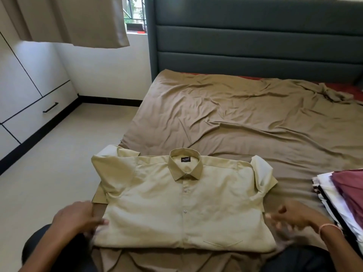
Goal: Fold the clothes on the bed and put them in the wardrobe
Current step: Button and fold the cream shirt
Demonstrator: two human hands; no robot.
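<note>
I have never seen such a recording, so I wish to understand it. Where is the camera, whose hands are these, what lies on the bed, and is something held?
There is no machine here. A person wears one camera on the head, so the picture looks forward and down at their own two hands. On the bed, a pale yellow shirt lies flat, buttoned, collar away from the person. A pile of clothes lies at the right. The left hand seems to pinch the shirt's side edge. The right hand is blurred beside the other edge; whether it holds anything, I cannot tell. The white wardrobe stands at the left.
</note>
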